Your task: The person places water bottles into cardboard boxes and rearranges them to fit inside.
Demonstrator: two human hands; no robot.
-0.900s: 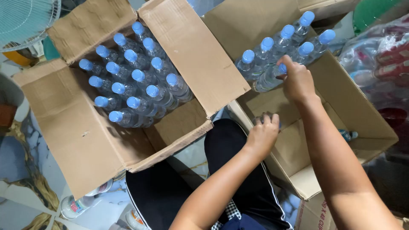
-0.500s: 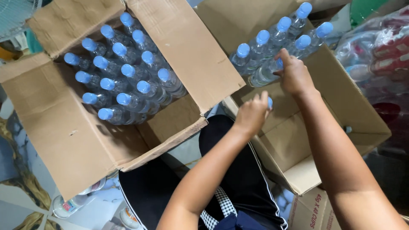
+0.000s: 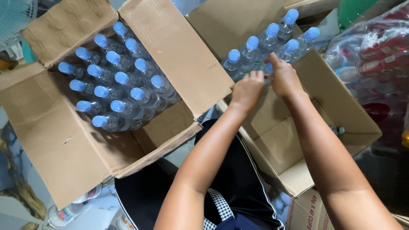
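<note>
Left hand: the left hand reaches into the right open brown cardboard box, fingers curled against the clear plastic bottles with blue caps; whether it pinches one, I cannot tell.
Right hand: the right hand, just beside it, closes its fingers on a bottle at the cluster's near edge.
Bottles: upright in the box's far corner.
Left box: another open cardboard box packed with blue-capped bottles.
Right edge: shrink-wrapped packs.
</note>
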